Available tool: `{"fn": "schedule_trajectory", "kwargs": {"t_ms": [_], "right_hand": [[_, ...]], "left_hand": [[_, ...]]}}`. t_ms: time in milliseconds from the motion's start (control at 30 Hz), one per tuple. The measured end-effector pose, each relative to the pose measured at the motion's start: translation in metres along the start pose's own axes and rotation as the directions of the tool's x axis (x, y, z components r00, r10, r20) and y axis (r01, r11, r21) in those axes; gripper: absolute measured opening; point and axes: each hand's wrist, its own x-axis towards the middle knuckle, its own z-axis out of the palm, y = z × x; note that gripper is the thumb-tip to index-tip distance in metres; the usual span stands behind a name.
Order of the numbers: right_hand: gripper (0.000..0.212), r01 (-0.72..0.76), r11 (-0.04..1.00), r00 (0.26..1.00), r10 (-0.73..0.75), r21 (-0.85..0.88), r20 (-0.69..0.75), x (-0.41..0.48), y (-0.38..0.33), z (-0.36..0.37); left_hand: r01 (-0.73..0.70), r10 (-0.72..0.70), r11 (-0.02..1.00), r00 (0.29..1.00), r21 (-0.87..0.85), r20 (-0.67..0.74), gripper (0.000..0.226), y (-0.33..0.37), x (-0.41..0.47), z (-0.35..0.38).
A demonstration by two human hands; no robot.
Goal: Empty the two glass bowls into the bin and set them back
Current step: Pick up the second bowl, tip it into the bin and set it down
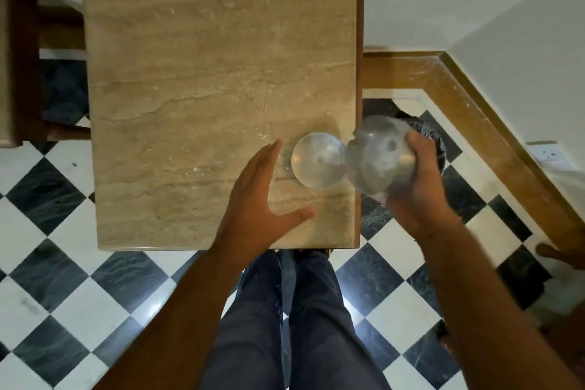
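Note:
One glass bowl point(317, 164) stands upright on the beige stone table point(196, 79), near its right front corner. My left hand point(256, 196) lies flat and open on the table just left of that bowl, fingers apart, not touching it. My right hand point(418, 180) grips a second glass bowl point(378, 157), blurred and tilted, held in the air at the table's right edge. Below and behind it sits a dark bin point(433, 136) on the floor, mostly hidden by the bowl and hand.
The table is pushed against a white wall. A wooden skirting point(474, 98) runs along the right wall, with a socket point(549, 153) above it. Black and white chequered floor tiles point(72, 263) surround the table. Wooden furniture point(19, 57) stands at the left.

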Motion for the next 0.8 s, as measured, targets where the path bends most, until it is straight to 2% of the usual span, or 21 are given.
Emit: {"fn": "schedule_trajectory", "kwargs": {"t_ms": [67,133,200,367,433,500,567,600,667,733,800], "right_hand": [[0.059,-0.084,0.996,0.988,0.08,0.022,0.13,-0.01,0.012,0.034],[0.094,-0.173,0.982,0.96,0.151,0.072,0.236,-0.012,0.023,0.054],[0.105,-0.217,0.97,0.941,0.18,0.105,0.287,-0.01,0.035,0.07],[0.084,-0.283,0.958,0.908,0.255,0.037,0.333,-0.008,0.053,0.096],[0.06,-0.251,0.956,0.927,0.283,-0.154,0.245,-0.007,0.049,0.104],[0.029,-0.128,0.92,0.982,0.17,-0.371,0.083,0.0,0.047,0.1],[0.021,0.043,0.889,0.995,-0.081,-0.455,-0.066,0.005,0.043,0.088],[0.017,0.122,0.842,0.972,-0.209,-0.525,-0.109,0.008,0.041,0.082],[0.012,0.204,0.648,0.922,-0.379,-0.734,-0.079,0.015,0.042,0.066],[0.048,0.191,0.415,0.923,-0.384,-0.89,0.019,0.026,0.049,0.051],[0.089,0.133,0.253,0.952,-0.302,-0.958,0.052,0.035,0.056,0.043]], "left_hand": [[-0.055,0.056,0.998,0.997,-0.017,0.06,0.139,0.019,0.0,-0.005],[-0.081,0.082,0.997,0.993,-0.009,0.085,0.154,0.033,0.002,-0.006],[-0.105,0.103,0.994,0.993,0.017,0.058,0.16,0.039,0.004,-0.012],[-0.071,0.074,0.991,0.997,0.116,-0.018,0.149,0.027,-0.004,-0.031],[-0.028,0.041,0.983,0.997,0.183,-0.071,0.147,0.017,-0.005,-0.034],[0.059,-0.028,0.963,0.993,0.263,-0.118,0.144,0.0,-0.001,-0.035],[0.162,-0.118,0.935,0.981,0.315,-0.155,0.142,-0.02,0.006,-0.036],[0.201,-0.15,0.922,0.974,0.33,-0.172,0.141,-0.032,0.01,-0.037],[0.253,-0.191,0.899,0.961,0.358,-0.201,0.14,-0.051,0.018,-0.036],[0.272,-0.199,0.877,0.956,0.396,-0.216,0.137,-0.064,0.025,-0.034],[0.256,-0.176,0.861,0.961,0.439,-0.215,0.136,-0.07,0.03,-0.031]]}}
